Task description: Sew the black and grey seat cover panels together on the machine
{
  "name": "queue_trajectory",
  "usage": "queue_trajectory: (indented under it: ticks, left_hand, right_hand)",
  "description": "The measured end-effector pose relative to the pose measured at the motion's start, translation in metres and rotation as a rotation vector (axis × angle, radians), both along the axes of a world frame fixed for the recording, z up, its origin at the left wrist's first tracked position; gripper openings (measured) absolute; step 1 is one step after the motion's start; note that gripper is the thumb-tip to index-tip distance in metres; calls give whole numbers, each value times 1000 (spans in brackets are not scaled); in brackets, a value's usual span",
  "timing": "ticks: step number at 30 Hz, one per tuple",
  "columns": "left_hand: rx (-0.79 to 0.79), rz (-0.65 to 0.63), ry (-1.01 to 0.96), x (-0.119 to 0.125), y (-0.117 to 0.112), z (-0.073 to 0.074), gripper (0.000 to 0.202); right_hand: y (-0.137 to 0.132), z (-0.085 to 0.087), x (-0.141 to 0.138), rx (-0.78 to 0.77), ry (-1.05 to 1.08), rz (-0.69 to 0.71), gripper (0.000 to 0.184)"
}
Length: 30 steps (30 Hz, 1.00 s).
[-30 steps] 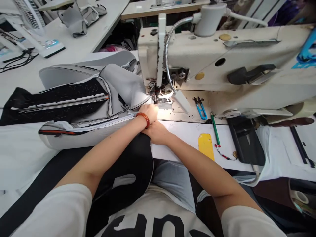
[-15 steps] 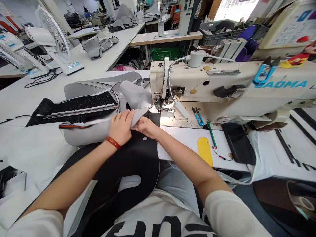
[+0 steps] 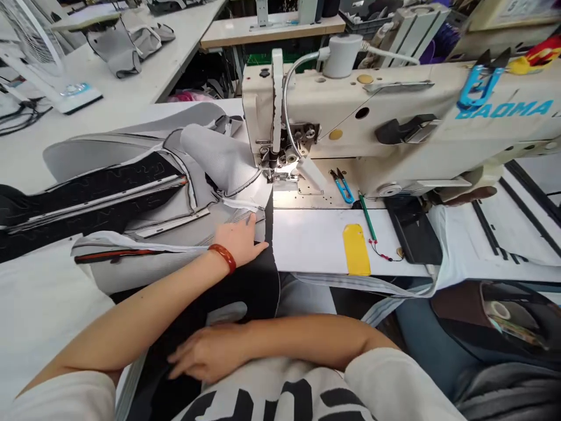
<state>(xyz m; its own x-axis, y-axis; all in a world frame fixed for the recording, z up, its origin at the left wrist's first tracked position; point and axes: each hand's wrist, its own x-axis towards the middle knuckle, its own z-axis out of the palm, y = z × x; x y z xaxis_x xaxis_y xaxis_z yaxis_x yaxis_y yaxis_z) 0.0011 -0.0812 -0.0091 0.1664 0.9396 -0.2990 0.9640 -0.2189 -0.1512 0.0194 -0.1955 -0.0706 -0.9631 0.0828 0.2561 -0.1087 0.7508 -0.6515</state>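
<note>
My left hand, with a red bracelet at the wrist, lies on a grey mesh fabric piece just before the sewing machine's needle area. Its thumb and forefinger are spread, pressing the cloth flat. Close to my body, my right hand rests low over the black fabric, fingers apart and slightly blurred, gripping nothing I can see. The grey work has sewn edges and a black panel with a zipper-like strip. Its right end reaches under the presser foot of the sewing machine.
Blue thread snips, a green pen-like tool, a yellow card and a black phone-like slab lie right of the needle. More snips sit on the machine arm. A white fan stands at the back left.
My right hand has let go of the fabric near the needle and moved down and left towards my body. My left hand has flattened onto the cloth. The view has tilted down.
</note>
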Motion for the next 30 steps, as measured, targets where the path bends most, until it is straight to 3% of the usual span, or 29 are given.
queue_trajectory:
  ticks: [2, 6, 11, 13, 17, 26, 30]
  left_hand:
    - [105, -42, 14, 9, 4, -3, 57]
    - [193, -50, -43, 14, 15, -17, 50]
    - [297, 133, -238, 1, 29, -32, 57]
    - [273, 176, -259, 0, 35, -32, 58]
    - [178, 116, -310, 4, 44, -32, 43]
    - [343, 136, -412, 11, 67, -42, 31]
    - [317, 118, -434, 13, 87, -42, 24]
  right_hand:
    - [11, -1, 41, 152, 7, -66, 27]
    - [55, -1, 104, 383, 77, -471, 25]
    - [78, -8, 127, 513, 35, -765, 34]
    - [77, -11, 126, 510, -12, -789, 37]
    - [78, -13, 123, 491, -40, -778, 39]
    - [105, -12, 126, 486, -54, -770, 38]
    - [120, -13, 123, 532, -79, -779, 38]
